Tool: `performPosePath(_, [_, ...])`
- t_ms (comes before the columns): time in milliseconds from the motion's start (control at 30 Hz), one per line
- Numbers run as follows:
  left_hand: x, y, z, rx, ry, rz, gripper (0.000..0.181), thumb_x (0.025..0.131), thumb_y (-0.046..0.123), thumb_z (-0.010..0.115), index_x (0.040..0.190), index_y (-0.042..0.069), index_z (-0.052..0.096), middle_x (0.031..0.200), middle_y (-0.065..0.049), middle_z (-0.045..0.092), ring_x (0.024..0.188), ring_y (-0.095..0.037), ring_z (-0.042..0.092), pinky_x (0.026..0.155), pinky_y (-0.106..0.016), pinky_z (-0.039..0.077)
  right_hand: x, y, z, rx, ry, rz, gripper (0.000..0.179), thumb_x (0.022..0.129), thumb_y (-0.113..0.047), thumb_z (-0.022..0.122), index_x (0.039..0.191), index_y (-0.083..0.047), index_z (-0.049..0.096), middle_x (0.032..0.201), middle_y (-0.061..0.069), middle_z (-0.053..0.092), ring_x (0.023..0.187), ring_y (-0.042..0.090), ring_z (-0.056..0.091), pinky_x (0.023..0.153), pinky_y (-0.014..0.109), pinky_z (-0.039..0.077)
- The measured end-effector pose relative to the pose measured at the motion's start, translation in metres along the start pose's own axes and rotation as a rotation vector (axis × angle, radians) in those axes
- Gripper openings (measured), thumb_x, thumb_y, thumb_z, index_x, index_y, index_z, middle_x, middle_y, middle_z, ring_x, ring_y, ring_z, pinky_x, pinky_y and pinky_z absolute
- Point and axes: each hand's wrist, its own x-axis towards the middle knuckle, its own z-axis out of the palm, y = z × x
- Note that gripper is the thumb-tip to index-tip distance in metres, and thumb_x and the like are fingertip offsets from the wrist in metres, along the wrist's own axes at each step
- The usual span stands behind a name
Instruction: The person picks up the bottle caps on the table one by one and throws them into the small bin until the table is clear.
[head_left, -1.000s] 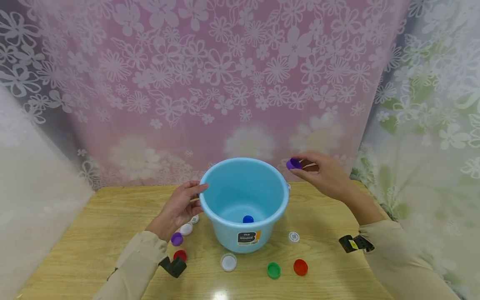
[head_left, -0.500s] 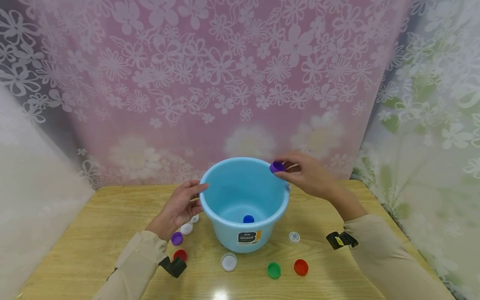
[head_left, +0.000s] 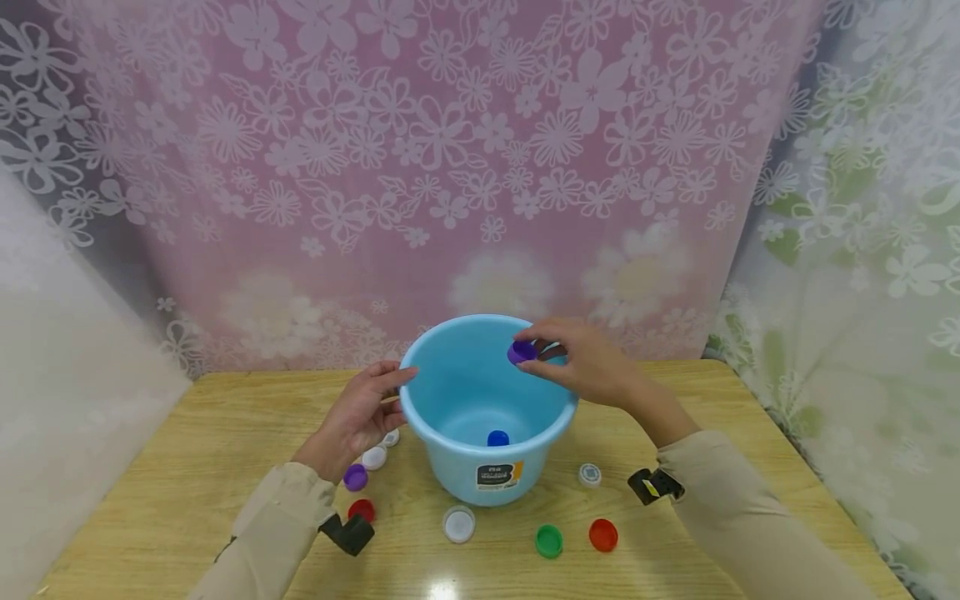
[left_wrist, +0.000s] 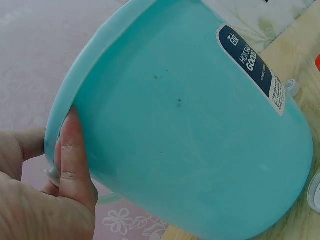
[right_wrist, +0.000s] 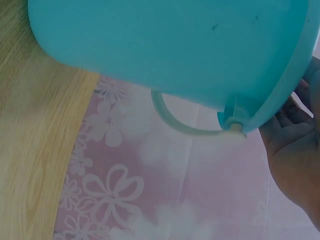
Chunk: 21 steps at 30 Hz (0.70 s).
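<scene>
A light blue bucket (head_left: 487, 483) stands tilted toward me on the wooden table, with a blue bottle cap (head_left: 498, 438) on its inside bottom. My left hand (head_left: 362, 410) grips its left rim, thumb over the edge and fingers beneath; the left wrist view shows those fingers (left_wrist: 74, 155) pressed under the lip. Over the bucket's mouth, near the right rim, my right hand (head_left: 588, 358) pinches a purple bottle cap (head_left: 522, 352) between thumb and fingertips. In the right wrist view the bucket wall hides the fingertips, while the palm (right_wrist: 295, 155) shows beside the rim.
Left of the bucket lie white caps (head_left: 373, 457), a purple cap (head_left: 356, 477) and a red cap (head_left: 362, 510). In front are a white cap (head_left: 459, 525), a green cap (head_left: 549, 541) and a red-orange cap (head_left: 603, 535). Another white cap (head_left: 590, 475) lies to the right. A pale handle (right_wrist: 185, 127) hangs behind the bucket.
My right hand has moved left with the purple bottle cap, from beside the bucket to over its mouth. The left hand and bucket have stayed in place.
</scene>
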Motion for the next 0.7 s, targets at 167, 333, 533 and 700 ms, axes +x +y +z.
performPosePath(167, [0.002,-0.001,0.001,-0.002,-0.001,-0.001,0.023,0.092,0.016,0.065,0.108,0.009,0.050,0.088,-0.008,0.054,0.050,-0.011,0.057,0.052,-0.022,0.053,0.000,0.001,0.006,0.004,-0.015,0.006,0.035,0.087,-0.017,0.072,0.120,-0.008,0.063,0.111,0.003,0.062,0.096,0.016,0.062,0.084,0.034,0.054])
performPosePath(333, [0.003,-0.002,0.000,-0.010,0.003,0.001,0.022,0.093,0.016,0.064,0.107,0.009,0.049,0.087,-0.008,0.054,0.049,-0.011,0.055,0.051,-0.021,0.052,0.001,0.002,0.010,-0.019,-0.027,0.008,0.035,0.088,-0.019,0.071,0.121,-0.010,0.063,0.111,0.001,0.061,0.097,0.014,0.061,0.084,0.032,0.053])
performPosePath(533, [0.002,-0.003,-0.001,-0.014,-0.006,0.006,0.023,0.093,0.017,0.064,0.107,0.009,0.049,0.087,-0.008,0.054,0.049,-0.011,0.056,0.052,-0.021,0.053,0.002,0.002,0.014,-0.042,-0.043,-0.006,0.036,0.089,-0.021,0.070,0.122,-0.007,0.062,0.111,0.002,0.060,0.097,0.016,0.061,0.084,0.033,0.053])
performPosePath(700, [0.002,-0.003,-0.002,-0.011,-0.009,0.012,0.025,0.093,0.017,0.064,0.109,0.008,0.048,0.088,-0.008,0.054,0.050,-0.011,0.056,0.052,-0.021,0.053,0.002,-0.001,0.015,-0.076,-0.048,-0.003,0.037,0.088,-0.018,0.071,0.122,-0.006,0.062,0.111,0.005,0.060,0.097,0.019,0.061,0.084,0.038,0.054])
